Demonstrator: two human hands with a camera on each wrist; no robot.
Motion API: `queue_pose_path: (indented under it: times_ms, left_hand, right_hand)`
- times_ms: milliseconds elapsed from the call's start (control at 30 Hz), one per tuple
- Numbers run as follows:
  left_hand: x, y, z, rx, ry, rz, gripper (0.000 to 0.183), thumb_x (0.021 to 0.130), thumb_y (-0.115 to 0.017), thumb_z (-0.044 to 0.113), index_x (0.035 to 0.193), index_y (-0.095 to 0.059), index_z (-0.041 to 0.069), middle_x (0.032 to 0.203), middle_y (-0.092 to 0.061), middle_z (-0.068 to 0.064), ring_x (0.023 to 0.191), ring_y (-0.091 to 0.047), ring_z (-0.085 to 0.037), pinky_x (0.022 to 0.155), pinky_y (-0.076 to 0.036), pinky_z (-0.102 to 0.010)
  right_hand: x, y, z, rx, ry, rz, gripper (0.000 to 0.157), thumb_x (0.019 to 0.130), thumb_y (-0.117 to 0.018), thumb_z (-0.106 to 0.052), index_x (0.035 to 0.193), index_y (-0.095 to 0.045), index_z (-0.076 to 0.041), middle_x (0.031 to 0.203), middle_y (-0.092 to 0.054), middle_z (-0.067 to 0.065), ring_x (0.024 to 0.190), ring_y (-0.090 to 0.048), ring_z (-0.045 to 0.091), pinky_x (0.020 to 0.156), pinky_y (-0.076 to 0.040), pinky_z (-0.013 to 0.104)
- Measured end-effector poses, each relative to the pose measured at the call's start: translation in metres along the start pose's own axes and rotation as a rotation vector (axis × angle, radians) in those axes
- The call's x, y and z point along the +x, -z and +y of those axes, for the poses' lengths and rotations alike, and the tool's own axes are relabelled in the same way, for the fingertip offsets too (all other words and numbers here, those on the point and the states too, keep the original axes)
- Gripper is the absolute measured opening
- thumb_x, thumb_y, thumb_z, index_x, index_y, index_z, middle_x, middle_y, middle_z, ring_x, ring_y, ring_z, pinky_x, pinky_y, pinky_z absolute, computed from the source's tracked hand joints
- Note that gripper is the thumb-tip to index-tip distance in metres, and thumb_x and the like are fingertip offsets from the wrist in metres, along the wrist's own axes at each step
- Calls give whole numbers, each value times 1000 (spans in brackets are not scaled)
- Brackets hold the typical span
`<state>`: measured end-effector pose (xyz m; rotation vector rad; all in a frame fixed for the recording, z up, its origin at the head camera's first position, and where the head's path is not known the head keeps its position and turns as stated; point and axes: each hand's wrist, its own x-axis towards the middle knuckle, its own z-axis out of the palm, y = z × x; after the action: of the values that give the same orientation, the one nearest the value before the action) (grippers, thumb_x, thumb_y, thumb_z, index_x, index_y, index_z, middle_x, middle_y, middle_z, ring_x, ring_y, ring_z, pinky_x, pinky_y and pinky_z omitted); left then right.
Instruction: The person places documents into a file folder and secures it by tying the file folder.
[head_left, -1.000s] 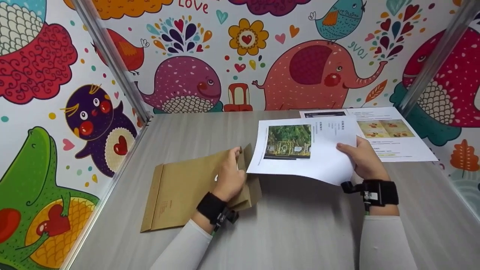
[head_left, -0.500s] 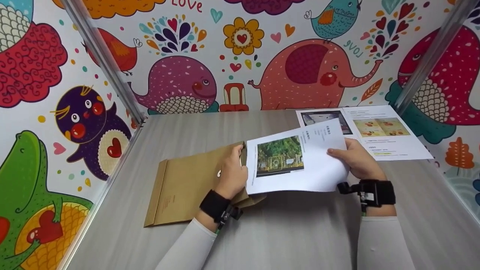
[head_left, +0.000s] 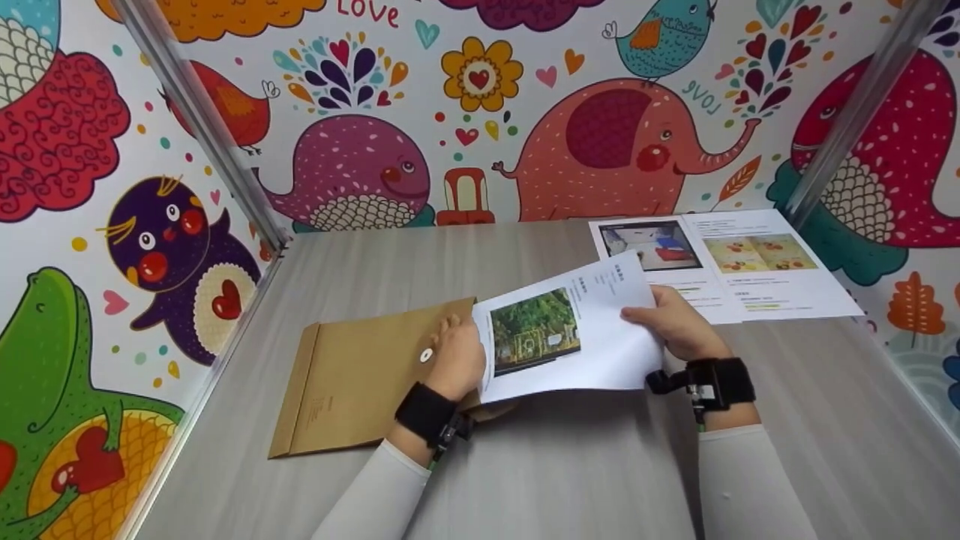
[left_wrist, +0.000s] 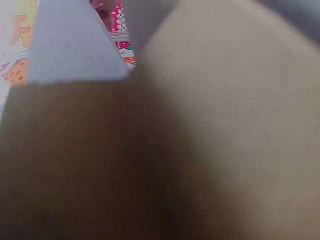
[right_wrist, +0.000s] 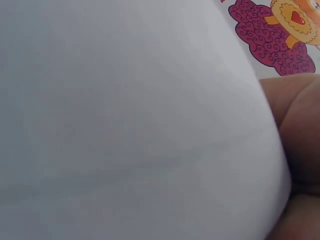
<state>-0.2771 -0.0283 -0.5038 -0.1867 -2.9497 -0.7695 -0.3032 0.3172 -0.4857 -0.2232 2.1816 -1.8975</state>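
A brown paper envelope (head_left: 367,382) lies slanted on the table, its mouth toward the right. My left hand (head_left: 457,356) grips it near the mouth, beside a white round button (head_left: 427,355). A white printed sheet (head_left: 611,360) with a green photo slopes down to the left, held at its right edge between thumb and fingers of my right hand (head_left: 686,326). The sheet's left edge meets the envelope's mouth behind my left hand; how far in it reaches is hidden. Brown paper (left_wrist: 235,100) fills most of the left wrist view, and the sheet (right_wrist: 125,100) most of the right wrist view.
Two more printed sheets (head_left: 780,292) lie at the table's back right, partly behind the held sheet. Patterned panels with cartoon animals wall in the grey table (head_left: 585,480) at the back and sides. Metal posts (head_left: 862,120) stand at the corners.
My right hand has moved left and slightly down, bringing the sheet to the envelope's mouth and tilting it. More of the papers behind shows. My left hand keeps its grip on the envelope.
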Motion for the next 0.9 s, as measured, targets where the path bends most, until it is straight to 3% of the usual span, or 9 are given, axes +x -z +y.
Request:
queue_pose_path:
  times_ms: [200, 467, 733, 900]
  left_hand:
    - [2, 8, 1, -17, 23, -31, 46, 101, -42, -7, 145, -55, -13, 155, -47, -39, 150, -39, -56, 118, -34, -74]
    - [0, 18, 4, -49, -12, -61, 48, 103, -45, -2, 151, -49, -11, 158, -46, -35, 153, -38, -51, 120, -31, -75]
    - [-4, 21, 5, -144, -55, -122, 50, 104, -43, -2, 153, -45, -14, 162, -40, -37, 156, -30, -55, 124, -23, -73]
    - [-7, 23, 6, -162, -70, -105, 49, 106, -47, -1, 153, -45, -13, 162, -40, -37, 155, -31, -55, 124, -24, -73]
  right_hand:
    - [3, 0, 5, 35, -11, 29, 55, 101, -63, -1, 151, -46, 14, 119, -76, -3, 99, -75, 10, 86, -62, 26]
    - [3, 2, 8, 93, -30, 27, 59, 102, -64, -3, 154, -42, 13, 119, -75, -7, 102, -75, 10, 88, -62, 26]
    - [7, -3, 12, 164, -38, 32, 57, 102, -64, -2, 153, -42, 12, 115, -76, -8, 100, -75, 12, 85, -63, 28]
    - [10, -10, 14, 142, -34, 32, 56, 100, -65, 0, 151, -45, 14, 114, -77, -6, 97, -76, 12, 84, -63, 28]
